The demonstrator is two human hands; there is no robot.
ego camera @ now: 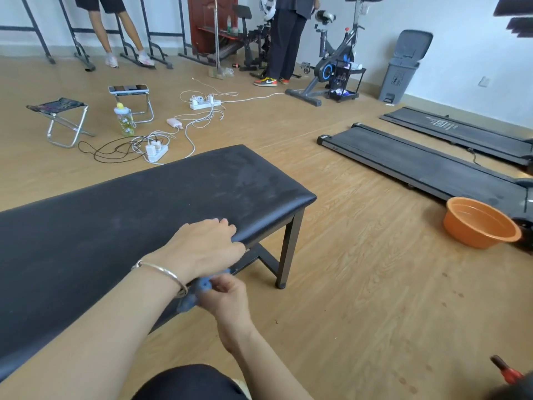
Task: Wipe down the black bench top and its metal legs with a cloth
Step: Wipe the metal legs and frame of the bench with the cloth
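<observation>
The black padded bench top (138, 209) runs from the lower left to the middle of the view, with faint dusty streaks near its far end. Its dark metal leg (290, 249) stands at the near right corner, joined to a diagonal brace. My left hand (204, 246) rests on the bench's near edge, thumb wrapped over the side, a silver bangle on the wrist. Just below that edge, my right hand (227, 295) grips a blue cloth (199, 290) against the underside of the bench. Most of the cloth is hidden by my left wrist.
An orange basin (480, 222) sits on the wood floor to the right, beside two flat treadmills (418, 163). Power strips and cables (155, 151), a bottle and two folding stools lie beyond the bench. Two people stand at the back near an exercise bike (331, 62) and a grey bin.
</observation>
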